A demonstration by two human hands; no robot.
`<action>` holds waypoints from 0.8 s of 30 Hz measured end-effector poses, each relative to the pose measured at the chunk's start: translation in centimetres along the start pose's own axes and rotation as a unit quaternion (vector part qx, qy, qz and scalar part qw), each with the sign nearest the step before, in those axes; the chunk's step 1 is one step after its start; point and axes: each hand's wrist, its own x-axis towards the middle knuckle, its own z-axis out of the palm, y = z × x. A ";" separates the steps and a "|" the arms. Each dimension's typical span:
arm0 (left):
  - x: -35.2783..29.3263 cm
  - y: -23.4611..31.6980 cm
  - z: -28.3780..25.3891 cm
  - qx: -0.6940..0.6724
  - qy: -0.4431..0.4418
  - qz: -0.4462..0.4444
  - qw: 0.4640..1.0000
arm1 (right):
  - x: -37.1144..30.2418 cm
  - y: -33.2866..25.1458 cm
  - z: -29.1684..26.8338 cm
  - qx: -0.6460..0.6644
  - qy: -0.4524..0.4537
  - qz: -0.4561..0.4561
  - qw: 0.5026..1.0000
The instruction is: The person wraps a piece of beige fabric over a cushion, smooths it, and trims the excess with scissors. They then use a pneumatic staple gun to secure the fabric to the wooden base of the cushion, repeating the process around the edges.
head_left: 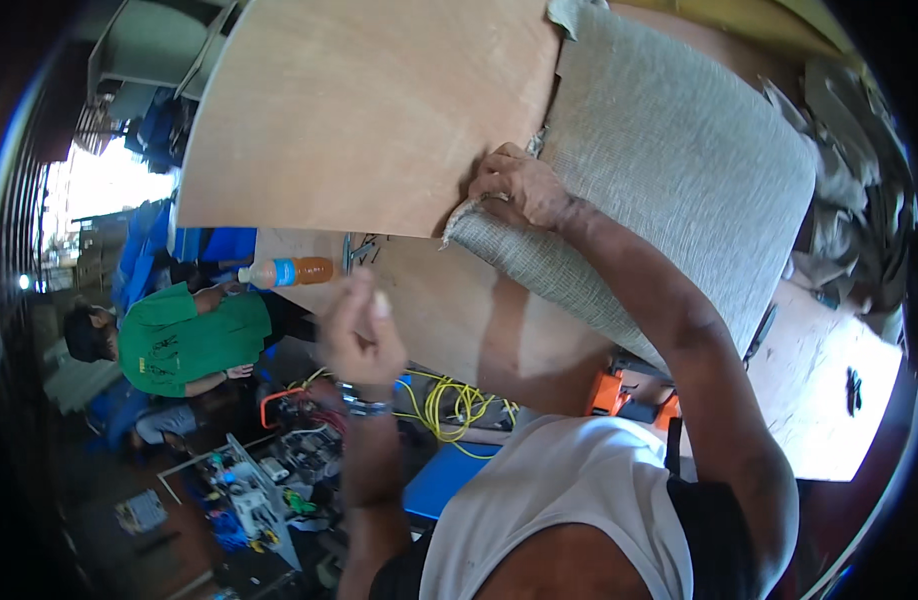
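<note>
Grey woven fabric (669, 160) covers a padded, board-like piece with rounded corners, and its near left edge folds over in a roll. My right hand (524, 188) is closed on the fabric's edge, at the corner by a large bare plywood panel (379, 110). Raised above the lower wooden surface (449, 290), my left hand (364, 330) is apart from the fabric. Its fingers look bent, but motion blurs them, and whether they hold anything is unclear. A plastic bottle of orange-brown drink (304, 271) lies just beyond it, beside several small dark pieces (374, 250).
Orange-and-black tools (609, 392) sit under the padded piece's near edge. Yellow hose (459, 400) coils below the table. At left are a person in a green shirt (194, 340) and a cluttered stand of tools (249, 500). Crumpled grey fabric (839, 150) lies at far right.
</note>
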 end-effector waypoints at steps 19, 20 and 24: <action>-7.0 0.7 14.6 -0.053 -0.089 -0.168 0.980 | 0.4 -1.7 0.1 0.108 -0.004 0.151 0.983; -6.8 0.7 14.8 -0.051 -0.085 -0.161 0.982 | 0.6 -1.9 0.2 0.098 -0.009 0.167 0.981; -6.1 0.3 15.1 -0.033 -0.113 -0.177 0.977 | 1.1 -2.9 -0.5 0.126 -0.016 0.274 0.953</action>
